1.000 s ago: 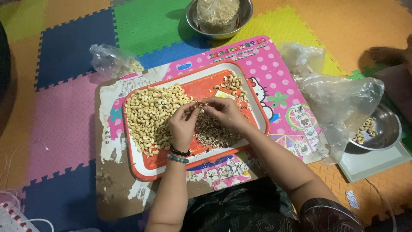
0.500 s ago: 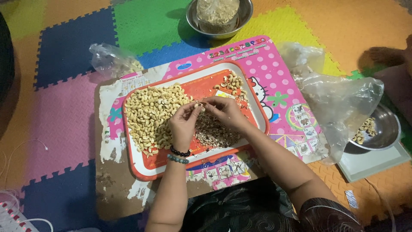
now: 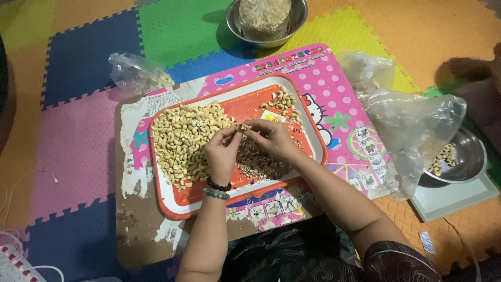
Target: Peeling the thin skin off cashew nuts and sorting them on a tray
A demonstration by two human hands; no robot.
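Observation:
My left hand [image 3: 222, 151] and my right hand [image 3: 271, 138] meet above the middle of an orange and white tray [image 3: 169, 209]. Between their fingertips they pinch one cashew nut [image 3: 241, 127]. A large heap of pale cashews [image 3: 182, 138] fills the tray's left half. Directly below my hands lies a brown pile of husk bits [image 3: 261, 162]. A small cluster of cashews [image 3: 282, 101] sits at the tray's far right corner. Two bead bracelets circle my left wrist.
The tray rests on a pink board [image 3: 334, 99] over coloured foam floor tiles. A steel bowl with a filled bag [image 3: 266, 18] stands behind. Clear plastic bags [image 3: 412, 130] lie right, beside a steel bowl of cashews [image 3: 459, 156] on a scale. Another bag [image 3: 135, 73] lies left.
My fingertips have shifted slightly left and closer together around the nut. Everything else stays in place.

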